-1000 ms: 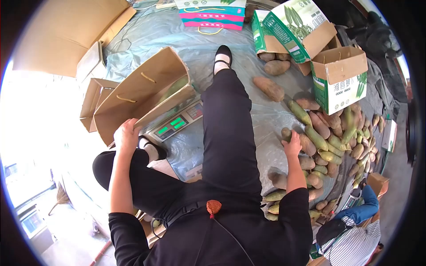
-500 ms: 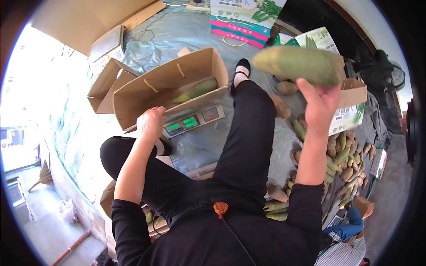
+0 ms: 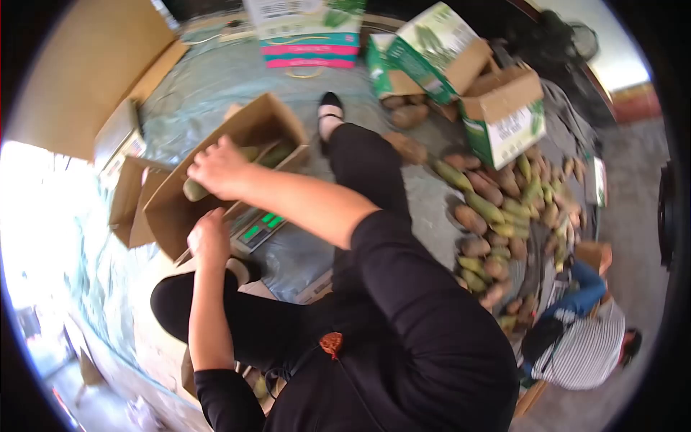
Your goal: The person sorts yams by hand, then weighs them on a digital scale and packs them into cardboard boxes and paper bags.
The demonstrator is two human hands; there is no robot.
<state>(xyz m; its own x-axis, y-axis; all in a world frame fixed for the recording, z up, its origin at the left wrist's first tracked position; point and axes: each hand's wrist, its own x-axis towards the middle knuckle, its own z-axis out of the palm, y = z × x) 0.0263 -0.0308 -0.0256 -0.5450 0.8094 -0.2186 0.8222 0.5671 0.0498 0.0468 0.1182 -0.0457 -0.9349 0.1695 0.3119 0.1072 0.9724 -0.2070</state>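
My right hand (image 3: 222,170) reaches into the open brown carton (image 3: 164,213), its fingers closed over a large green radish (image 3: 194,190) that lies mostly hidden beneath them. Another green radish (image 3: 277,153) rests farther inside, toward the carton's right end. At the near rim, my left hand (image 3: 209,236) has its fingers closed on the cardboard edge. Under the carton sits a scale (image 3: 253,229) with lit green digits, partly covered by the box and my right forearm.
Many radishes (image 3: 504,209) lie heaped on the right. Printed green-and-white boxes (image 3: 504,119) stand behind them. A smaller open carton (image 3: 133,198) is at the left. A person in a striped shirt (image 3: 583,345) is at the lower right.
My right hand has swung left from the right side with the large radish, down into the carton. The camera view has turned to the right.
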